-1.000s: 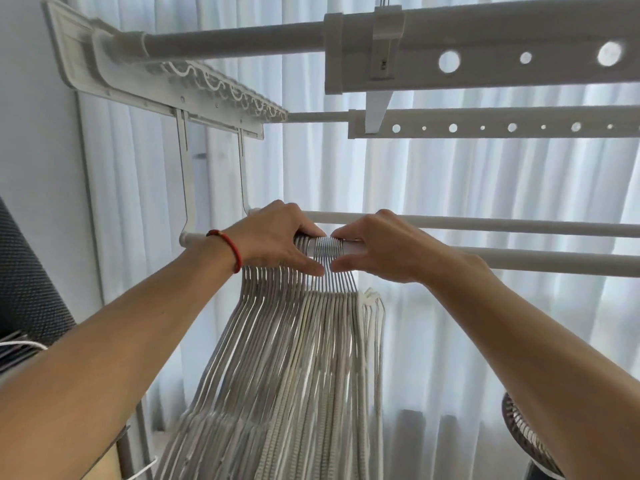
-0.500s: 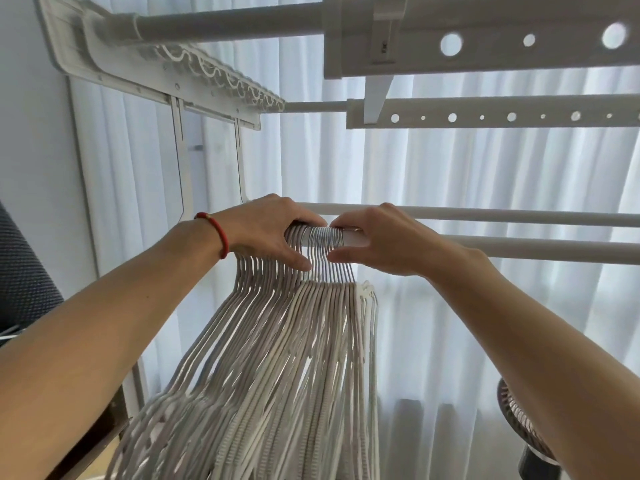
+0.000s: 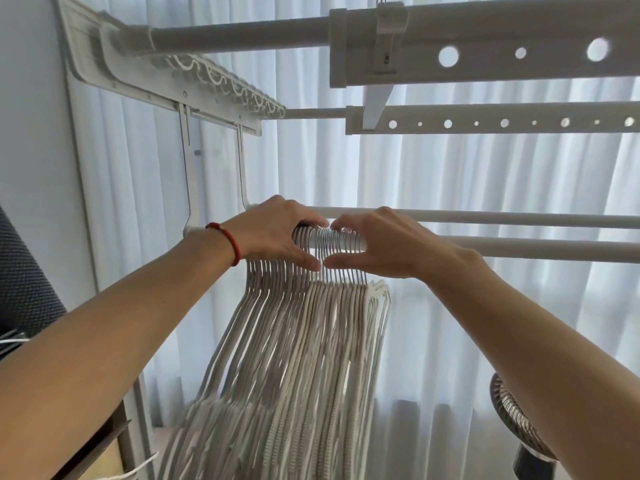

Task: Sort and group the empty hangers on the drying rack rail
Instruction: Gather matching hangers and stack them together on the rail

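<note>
Head view — hands (image 3: pixel 273 233) curled over hangers (image 3: pixel 332 240)

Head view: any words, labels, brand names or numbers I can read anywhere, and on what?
None can be read.
Bracket on the top bar: a small dark mark, too blurred to read.
Hangers, rail, curtain: no text visible.
</note>
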